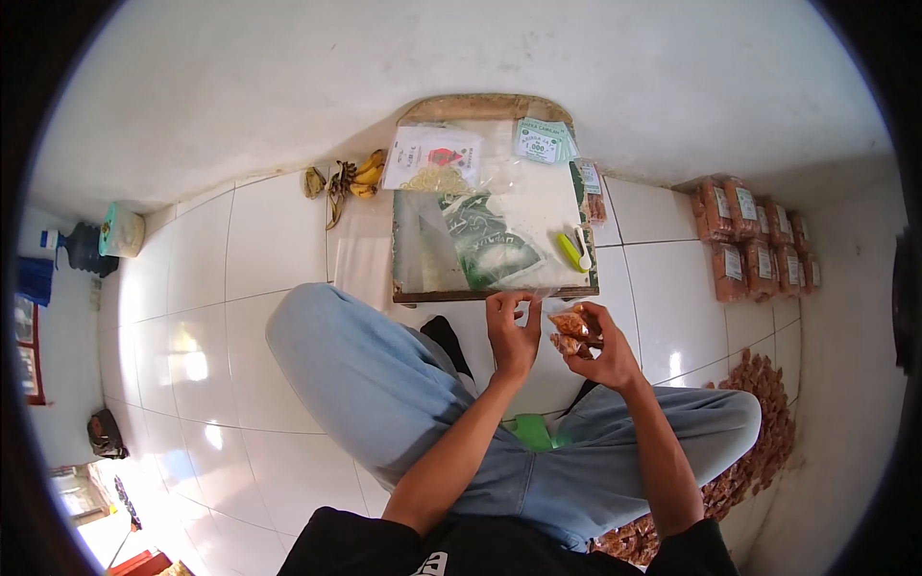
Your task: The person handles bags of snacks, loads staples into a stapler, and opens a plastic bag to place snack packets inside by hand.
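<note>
My right hand grips small clear packets of orange-brown snacks, held in front of the low table's near edge. Beside it, my left hand has its fingers curled in a pinch on a thin clear plastic bag, whose outline is faint. Just beyond both hands is the low table with a worn white and green top. A lime-green cutter or stapler-like tool lies near its right side, with a white spoon-shaped piece alongside.
Printed labels and a white printed plastic pack lie at the table's far side. Bananas sit to its left. Filled snack bags stand along the right wall. Many small brown packets are heaped by my right knee.
</note>
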`<action>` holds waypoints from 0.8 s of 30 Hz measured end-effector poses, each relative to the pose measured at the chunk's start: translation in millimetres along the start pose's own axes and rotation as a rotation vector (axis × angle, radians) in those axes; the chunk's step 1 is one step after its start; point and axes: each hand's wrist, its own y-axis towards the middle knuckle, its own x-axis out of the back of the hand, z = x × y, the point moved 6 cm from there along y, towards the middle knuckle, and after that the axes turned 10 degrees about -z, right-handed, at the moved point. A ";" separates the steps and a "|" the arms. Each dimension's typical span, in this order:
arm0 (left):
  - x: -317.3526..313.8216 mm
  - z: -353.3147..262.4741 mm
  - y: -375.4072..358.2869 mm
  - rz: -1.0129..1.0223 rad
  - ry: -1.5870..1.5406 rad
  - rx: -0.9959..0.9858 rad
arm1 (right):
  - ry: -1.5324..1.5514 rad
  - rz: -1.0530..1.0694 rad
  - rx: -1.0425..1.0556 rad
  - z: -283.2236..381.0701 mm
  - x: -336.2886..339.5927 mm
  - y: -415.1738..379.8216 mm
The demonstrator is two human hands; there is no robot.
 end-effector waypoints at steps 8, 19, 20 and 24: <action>9.6 -0.6 9.0 0.020 -0.084 0.075 | 0.466 0.002 -0.308 -27.6 -26.4 36.3; 19.3 -17.7 18.6 0.053 -0.026 -0.104 | -0.075 -0.082 0.001 16.1 -26.1 62.2; 20.8 -21.1 19.4 0.048 -0.002 -0.140 | 0.190 0.043 -0.339 8.9 -32.7 59.6; 20.6 -28.5 16.6 0.103 0.038 -0.203 | 0.667 0.088 -0.465 -13.9 -43.3 68.1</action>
